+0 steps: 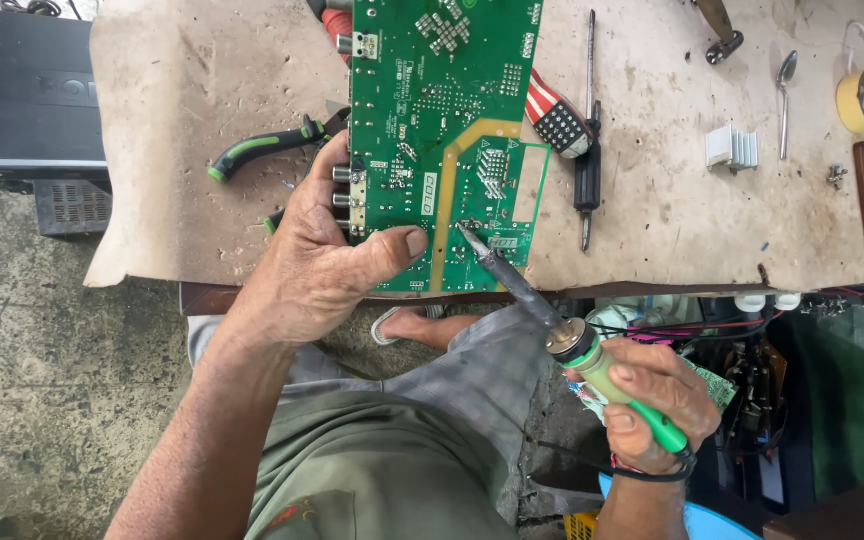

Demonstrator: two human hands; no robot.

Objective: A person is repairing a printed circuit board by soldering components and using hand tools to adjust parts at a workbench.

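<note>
A large green circuit board (pixel 432 110) lies on a brown sheet-covered bench (pixel 192 110), solder side up. My left hand (pixel 327 255) grips the board's near left corner, thumb pressed flat on its face. My right hand (pixel 652 400) holds a soldering iron (pixel 552 320) by its green handle. The iron's dark tip touches the board near its lower middle, just right of my thumb. A cord runs from the handle past my wrist.
Green-handled pliers (pixel 262 148) lie left of the board. A screwdriver (pixel 588 150), a small finned heat sink (pixel 732 147), a spoon (pixel 785 95) and a yellow tape roll (pixel 862 100) sit to the right. A black box (pixel 27 90) stands at far left. Tangled wires (pixel 732 330) hang below the bench edge.
</note>
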